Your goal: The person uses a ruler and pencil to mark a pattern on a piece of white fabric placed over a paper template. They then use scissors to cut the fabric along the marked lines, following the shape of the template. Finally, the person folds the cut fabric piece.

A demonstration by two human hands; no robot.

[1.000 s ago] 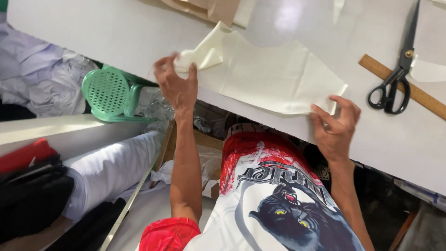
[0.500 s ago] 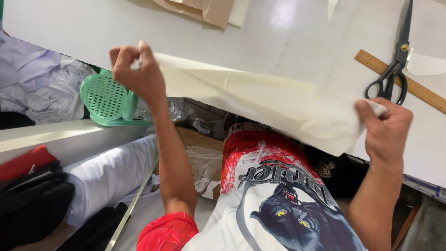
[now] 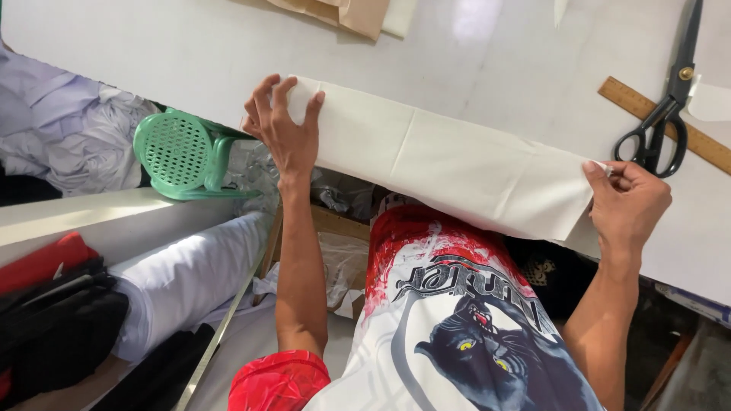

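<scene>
**At the bench edge: cream cloth strip held flat at both ends**

On the near edge of the white bench a long strip of cream cloth lies stretched between my two hands, running from upper left down to the right, its lower edge about level with the bench edge above my lap.

Left hand: fingers spread wide, palm pressing the left end of the strip flat against the bench. Right hand: narrow pinch, thumb and fingertips closed on the right corner of the strip.

Handling, judged from the look: light, soft, thin woven stuff. A crease stands across the middle and faint folds run along it, so it holds no shape of its own and will sag or wrinkle wherever it is unsupported. Not slippery against the bench, as far as I can tell. Best hold is at the ends or corners, with some tension between them.

Around: black-handled scissors lie across a wooden ruler just beyond my right hand, near the pinched corner. Brown paper pieces sit at the far edge, well apart. Below the bench to my left, a green plastic stool, rolls of white fabric, and dark and red cloth.
</scene>
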